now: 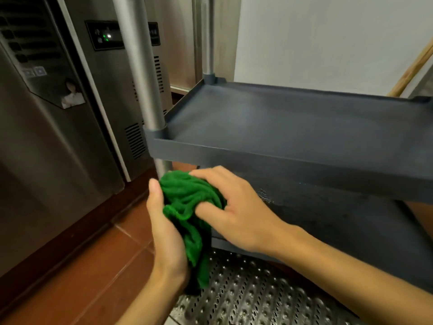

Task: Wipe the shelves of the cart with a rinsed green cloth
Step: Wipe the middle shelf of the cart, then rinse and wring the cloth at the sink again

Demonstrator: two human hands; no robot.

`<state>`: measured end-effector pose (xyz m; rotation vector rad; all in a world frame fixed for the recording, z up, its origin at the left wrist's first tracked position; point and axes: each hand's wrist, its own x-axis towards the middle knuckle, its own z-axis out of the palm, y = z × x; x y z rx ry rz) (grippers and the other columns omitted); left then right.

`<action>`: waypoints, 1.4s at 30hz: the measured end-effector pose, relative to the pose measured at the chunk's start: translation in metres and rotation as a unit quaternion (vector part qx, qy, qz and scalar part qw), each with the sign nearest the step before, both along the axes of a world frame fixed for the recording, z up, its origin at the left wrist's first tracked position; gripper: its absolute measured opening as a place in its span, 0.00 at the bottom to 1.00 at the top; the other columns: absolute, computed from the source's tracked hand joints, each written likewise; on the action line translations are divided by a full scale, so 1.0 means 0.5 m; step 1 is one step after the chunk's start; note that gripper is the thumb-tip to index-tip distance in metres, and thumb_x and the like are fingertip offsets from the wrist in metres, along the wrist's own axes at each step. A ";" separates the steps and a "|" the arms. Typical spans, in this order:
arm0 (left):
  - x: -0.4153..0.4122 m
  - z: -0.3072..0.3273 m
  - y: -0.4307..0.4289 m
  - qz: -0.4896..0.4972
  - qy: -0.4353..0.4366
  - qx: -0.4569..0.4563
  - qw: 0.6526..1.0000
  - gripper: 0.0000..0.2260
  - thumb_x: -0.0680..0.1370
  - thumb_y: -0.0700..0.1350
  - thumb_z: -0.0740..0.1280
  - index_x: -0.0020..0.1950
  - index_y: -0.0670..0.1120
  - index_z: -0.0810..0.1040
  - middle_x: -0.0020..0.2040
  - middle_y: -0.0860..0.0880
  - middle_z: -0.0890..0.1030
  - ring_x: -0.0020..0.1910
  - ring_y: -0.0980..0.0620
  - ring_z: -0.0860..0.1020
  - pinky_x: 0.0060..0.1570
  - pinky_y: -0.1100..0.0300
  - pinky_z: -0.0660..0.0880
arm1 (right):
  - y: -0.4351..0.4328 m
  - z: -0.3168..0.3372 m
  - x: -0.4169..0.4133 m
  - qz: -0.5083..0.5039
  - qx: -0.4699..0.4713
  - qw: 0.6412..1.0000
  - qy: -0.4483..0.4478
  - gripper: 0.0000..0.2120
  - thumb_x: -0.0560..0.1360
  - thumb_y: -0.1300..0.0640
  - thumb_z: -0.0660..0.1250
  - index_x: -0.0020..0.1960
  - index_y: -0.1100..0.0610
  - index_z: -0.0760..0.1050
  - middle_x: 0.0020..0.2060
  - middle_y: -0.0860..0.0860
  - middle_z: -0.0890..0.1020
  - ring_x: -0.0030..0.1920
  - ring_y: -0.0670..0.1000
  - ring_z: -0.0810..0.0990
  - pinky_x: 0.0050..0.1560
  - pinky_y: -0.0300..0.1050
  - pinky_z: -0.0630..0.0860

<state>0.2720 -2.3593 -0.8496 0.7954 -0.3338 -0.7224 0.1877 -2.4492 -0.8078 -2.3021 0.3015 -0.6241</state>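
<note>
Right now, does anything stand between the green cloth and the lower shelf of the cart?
Nothing visible does. The left hand and the right hand hold the green cloth by the front left corner of the lower shelf, below the upper shelf.

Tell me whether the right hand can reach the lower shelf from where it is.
Probably yes: the right hand, on the green cloth, sits just in front of the lower shelf, below the upper shelf, with nothing between them.
</note>
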 end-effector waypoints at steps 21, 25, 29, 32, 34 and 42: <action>0.041 -0.237 -0.120 -0.083 0.116 0.234 0.962 0.36 0.64 0.74 0.72 0.64 0.54 0.82 0.59 0.49 0.85 0.59 0.46 0.83 0.63 0.44 0.78 | -0.098 -0.198 -0.023 -0.147 0.143 0.967 0.153 0.12 0.80 0.52 0.66 0.61 0.40 0.77 0.54 0.33 0.82 0.55 0.32 0.78 0.51 0.27 0.71; 0.058 -0.218 -0.091 -0.058 0.139 0.239 0.959 0.30 0.67 0.70 0.71 0.60 0.51 0.84 0.55 0.47 0.87 0.56 0.45 0.85 0.61 0.43 0.79 | -0.066 -0.203 0.001 -0.053 0.336 0.928 0.150 0.26 0.71 0.41 0.73 0.68 0.40 0.73 0.63 0.39 0.80 0.65 0.42 0.78 0.66 0.46 0.72; 0.109 -0.135 -0.011 0.027 0.101 0.302 0.948 0.27 0.67 0.70 0.70 0.55 0.52 0.86 0.51 0.52 0.87 0.53 0.49 0.85 0.59 0.45 0.80 | 0.005 -0.153 0.079 -0.013 0.590 0.794 0.143 0.36 0.65 0.32 0.74 0.70 0.44 0.75 0.67 0.49 0.79 0.67 0.52 0.78 0.64 0.65 0.74; 0.137 -0.022 0.068 0.099 0.081 0.334 0.934 0.17 0.75 0.62 0.71 0.48 0.49 0.86 0.44 0.52 0.87 0.46 0.54 0.85 0.53 0.51 0.82 | 0.086 -0.071 0.134 -0.003 0.662 0.735 0.146 0.28 0.77 0.34 0.60 0.70 0.48 0.75 0.66 0.52 0.80 0.66 0.55 0.78 0.65 0.70 0.71; 0.147 0.059 0.122 0.150 0.076 0.346 0.923 0.15 0.78 0.58 0.70 0.46 0.46 0.86 0.42 0.51 0.87 0.44 0.54 0.85 0.48 0.55 0.82 | 0.144 0.001 0.164 -0.012 0.685 0.713 0.147 0.28 0.78 0.36 0.56 0.69 0.50 0.76 0.64 0.54 0.81 0.65 0.56 0.80 0.67 0.69 0.70; 0.147 0.425 0.339 0.276 0.098 0.326 0.899 0.13 0.81 0.47 0.69 0.40 0.41 0.82 0.36 0.47 0.83 0.37 0.51 0.83 0.37 0.58 0.79 | 0.334 0.356 0.215 0.012 0.685 0.702 0.197 0.27 0.78 0.39 0.56 0.64 0.56 0.80 0.62 0.59 0.82 0.64 0.58 0.80 0.64 0.58 0.72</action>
